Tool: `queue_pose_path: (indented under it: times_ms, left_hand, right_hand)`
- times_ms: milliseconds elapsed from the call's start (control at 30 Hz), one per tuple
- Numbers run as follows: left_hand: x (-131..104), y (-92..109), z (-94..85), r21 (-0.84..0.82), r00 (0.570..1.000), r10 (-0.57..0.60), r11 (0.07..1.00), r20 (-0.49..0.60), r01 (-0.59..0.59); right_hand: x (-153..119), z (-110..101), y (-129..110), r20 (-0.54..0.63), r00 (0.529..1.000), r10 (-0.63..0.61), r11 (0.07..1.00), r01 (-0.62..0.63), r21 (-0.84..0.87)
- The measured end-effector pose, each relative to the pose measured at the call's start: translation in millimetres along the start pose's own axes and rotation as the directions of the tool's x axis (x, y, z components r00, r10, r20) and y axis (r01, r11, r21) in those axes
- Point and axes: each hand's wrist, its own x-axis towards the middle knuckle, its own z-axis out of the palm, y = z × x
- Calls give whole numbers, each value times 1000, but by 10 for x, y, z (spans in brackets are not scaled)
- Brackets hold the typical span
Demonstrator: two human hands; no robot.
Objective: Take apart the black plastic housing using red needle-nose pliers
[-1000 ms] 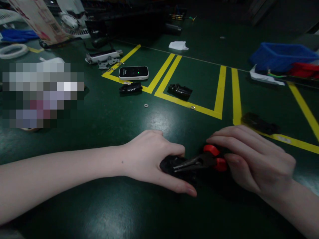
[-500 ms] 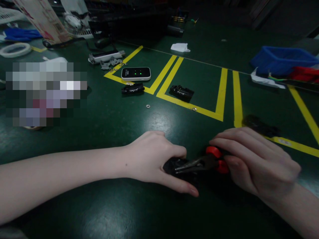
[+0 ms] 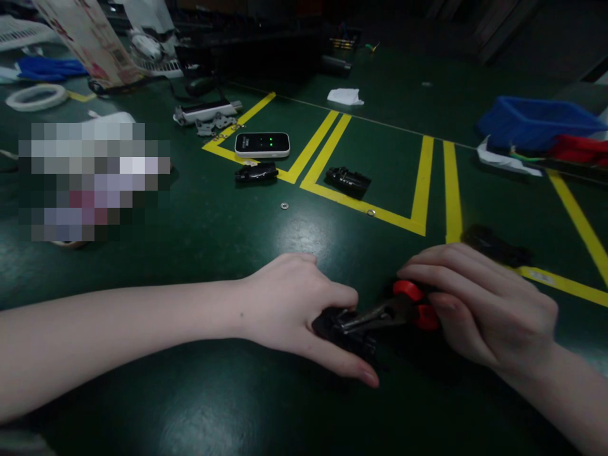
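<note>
- Clock directions are read from the held black part (image 3: 365,345), with 12 o'clock straight away from the person; it is lodged low, just right of the middle of the view.
- The held black part is gripped by the left hand (image 3: 294,304) at 9 o'clock, with the thumb laid along its near side and the index finger bent around its far side.
- The pliers (image 3: 394,311) are held at 3 o'clock by the right hand (image 3: 489,301), whose fingers are curled around the red handles. The nose is pointed towards 9 o'clock, with its tip over the part; whether the jaws are parted cannot be told.
- Beyond the right hand, at 2 o'clock, a dark part (image 3: 498,246) is seen blurred.
- A washer (image 3: 284,206) is placed at 11 o'clock on the green tabletop (image 3: 228,221); a second washer (image 3: 371,213) is set at 12 o'clock, by the yellow tape (image 3: 418,187).
- A ribbed black part (image 3: 348,180) is framed by the tape at 12 o'clock.
- At 11 o'clock, a glossy black part (image 3: 256,173) is set just in front of a white-edged device (image 3: 262,145), on which two green lights are lit.
- At 10 o'clock, an area is masked by pixelation.
- Metal pieces (image 3: 216,123) are gathered farther off at 11 o'clock.
- Between 1 and 2 o'clock, a blue bin (image 3: 517,123) is seen.
- White paper (image 3: 345,96) is laid at 12 o'clock.
</note>
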Motion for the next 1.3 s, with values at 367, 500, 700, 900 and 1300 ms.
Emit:
queue_pose_path:
  times_ms: [367, 500, 700, 900, 1300]
  left_hand:
    - [3, -19, 3, 44, 1000, 7, 999, -6, -6]
    - [9, -12, 7, 51, 1000, 4, 999, -12, -4]
    - [5, -12, -6, 44, 1000, -3, 999, -1, 3]
    - [-3, -17, 6, 63, 1000, 8, 998, 9, -9]
    - [5, -44, 13, 70, 998, 61, 996, 11, -61]
  right_hand:
    - [-43, 35, 0, -6, 1000, 9, 1000, -8, 24]
    - [-23, 29, -12, -17, 1000, 2, 999, -1, 41]
    - [16, 21, -56, -4, 1000, 27, 999, -27, 40]
    - [-13, 19, -80, 0, 1000, 19, 1000, -19, -1]
    - [9, -4, 40, 16, 999, -51, 999, 51, 4]
